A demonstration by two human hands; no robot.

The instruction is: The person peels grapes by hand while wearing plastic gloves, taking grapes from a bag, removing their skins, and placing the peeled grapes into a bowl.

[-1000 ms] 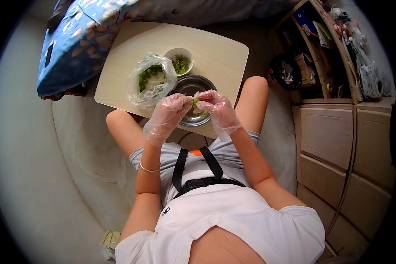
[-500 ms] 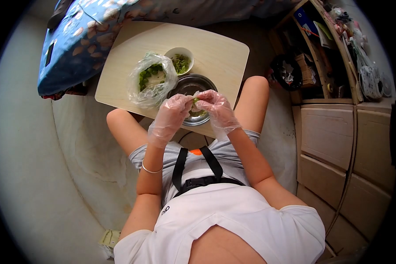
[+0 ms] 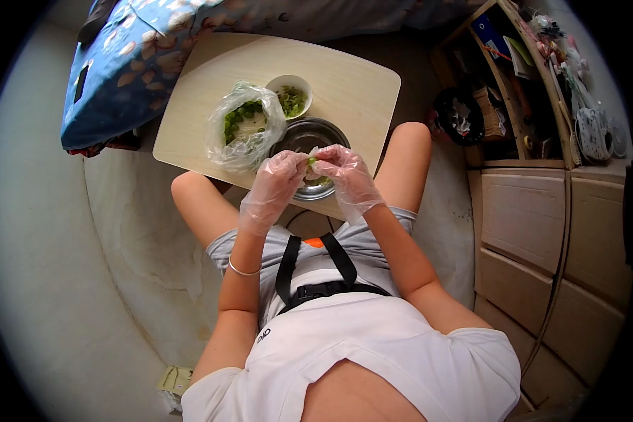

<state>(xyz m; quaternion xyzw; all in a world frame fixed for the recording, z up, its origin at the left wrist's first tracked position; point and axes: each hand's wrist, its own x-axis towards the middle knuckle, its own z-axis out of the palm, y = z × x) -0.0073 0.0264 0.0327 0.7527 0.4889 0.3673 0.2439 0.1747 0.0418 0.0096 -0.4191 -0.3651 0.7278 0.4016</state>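
Note:
My left hand (image 3: 273, 187) and my right hand (image 3: 346, 178), both in clear plastic gloves, meet over a metal bowl (image 3: 318, 125). Their fingertips pinch one small green piece (image 3: 311, 162) between them. Inside the metal bowl, partly hidden by my hands, some light green bits show. To its left an open clear plastic bag (image 3: 221, 151) holds green pieces. Behind the metal bowl stands a white bowl (image 3: 304, 86) with green scraps in it.
The bowls and bag rest on a pale low table (image 3: 352, 88) in front of my knees. A bed with a blue flowered cover (image 3: 130, 77) is at the upper left. On the right are a black-lined bin (image 3: 459, 116), wooden shelves and cabinets (image 3: 522, 211).
My left hand has shifted slightly right and its wrist has turned a little. Both hands still pinch the green piece over the metal bowl.

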